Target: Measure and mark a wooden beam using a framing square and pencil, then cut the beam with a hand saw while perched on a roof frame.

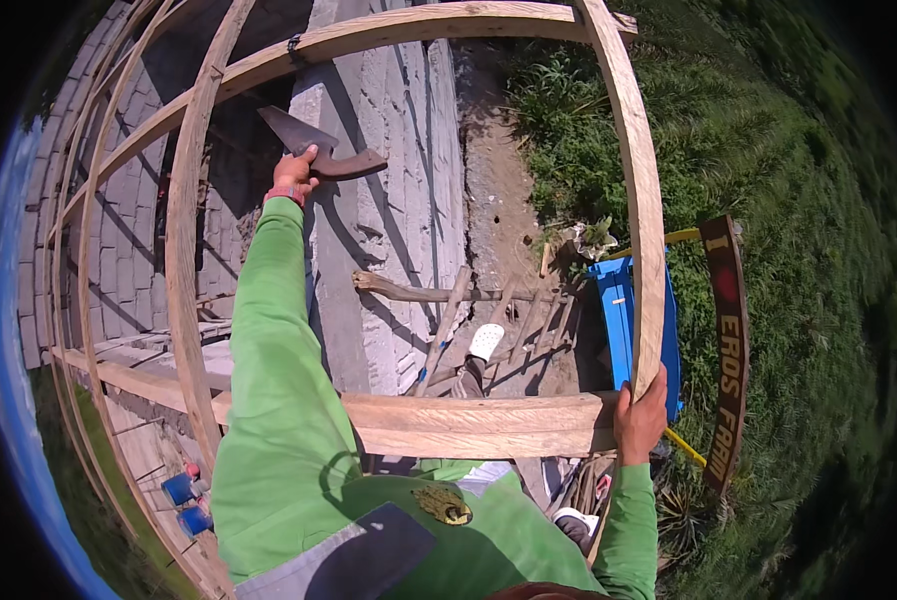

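My left hand (294,174) reaches out at the upper left and holds a handsaw (302,135) by its blade, close to the dark handle. The handle points right and the blade tip points up and left, over the top of a concrete block wall (336,247). At the right, my right hand (641,417) grips a long wooden rafter (636,180) near the end of a doubled wooden beam (486,424). That beam crosses in front of my chest. Part of my right fingers is hidden behind the wood.
A crossing timber (433,24) and several slats frame the left side. Below, a rough pole ladder (527,330) bears one foot in a white clog (486,341). Blue metal (619,322), a signboard with writing (730,360) and grass lie right. Blue containers (193,519) stand lower left.
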Tool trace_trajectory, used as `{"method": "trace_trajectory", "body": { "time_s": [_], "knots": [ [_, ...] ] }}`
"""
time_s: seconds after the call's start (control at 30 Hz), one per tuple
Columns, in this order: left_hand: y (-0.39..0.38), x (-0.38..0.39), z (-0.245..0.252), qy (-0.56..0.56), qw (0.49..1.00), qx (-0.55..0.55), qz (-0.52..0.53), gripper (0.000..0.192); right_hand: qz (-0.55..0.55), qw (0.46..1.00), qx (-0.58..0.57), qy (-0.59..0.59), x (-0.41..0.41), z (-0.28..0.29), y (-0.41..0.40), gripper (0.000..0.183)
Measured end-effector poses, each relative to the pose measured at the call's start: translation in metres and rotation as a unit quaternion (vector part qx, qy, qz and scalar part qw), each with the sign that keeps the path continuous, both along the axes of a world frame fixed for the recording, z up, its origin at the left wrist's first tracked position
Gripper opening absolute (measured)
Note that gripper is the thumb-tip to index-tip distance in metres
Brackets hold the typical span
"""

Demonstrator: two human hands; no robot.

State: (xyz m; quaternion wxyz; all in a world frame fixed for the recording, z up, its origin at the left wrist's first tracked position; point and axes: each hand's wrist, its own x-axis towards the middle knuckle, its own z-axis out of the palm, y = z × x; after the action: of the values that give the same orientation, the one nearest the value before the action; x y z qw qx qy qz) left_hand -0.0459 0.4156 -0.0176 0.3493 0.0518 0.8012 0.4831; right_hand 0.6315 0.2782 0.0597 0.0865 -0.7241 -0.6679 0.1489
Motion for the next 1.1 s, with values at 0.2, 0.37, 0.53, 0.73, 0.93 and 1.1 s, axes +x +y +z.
{"method": "trace_trajectory", "body": {
  "time_s": [0.2,0.37,0.53,0.73,0.93,1.1],
  "knots": [
    [0.007,-0.009,0.003,0.13,0.978,-0.162,0.0,0.06,-0.008,1.0,-0.016,-0.013,-0.001,0.0,0.0,0.069],
    [0.015,-0.001,0.01,0.413,0.827,-0.342,-0.166,0.067,-0.016,1.0,-0.003,-0.01,0.001,-0.002,-0.004,0.07],
    [-0.004,-0.033,-0.006,0.461,0.817,-0.286,-0.193,0.057,0.015,0.999,0.024,-0.018,-0.004,-0.011,-0.003,0.078],
    [0.005,-0.048,-0.014,0.465,0.81,-0.275,-0.228,0.059,0.005,0.999,0.04,-0.017,-0.009,-0.01,-0.004,0.078],
    [0.006,-0.039,-0.007,0.417,0.838,-0.271,-0.226,0.068,-0.002,0.999,0.043,-0.009,-0.012,-0.014,-0.005,0.076],
    [-0.004,-0.073,-0.022,0.412,0.85,-0.248,-0.214,0.069,0.013,0.998,0.068,0.007,-0.013,-0.017,-0.005,0.075]
  ]
}}
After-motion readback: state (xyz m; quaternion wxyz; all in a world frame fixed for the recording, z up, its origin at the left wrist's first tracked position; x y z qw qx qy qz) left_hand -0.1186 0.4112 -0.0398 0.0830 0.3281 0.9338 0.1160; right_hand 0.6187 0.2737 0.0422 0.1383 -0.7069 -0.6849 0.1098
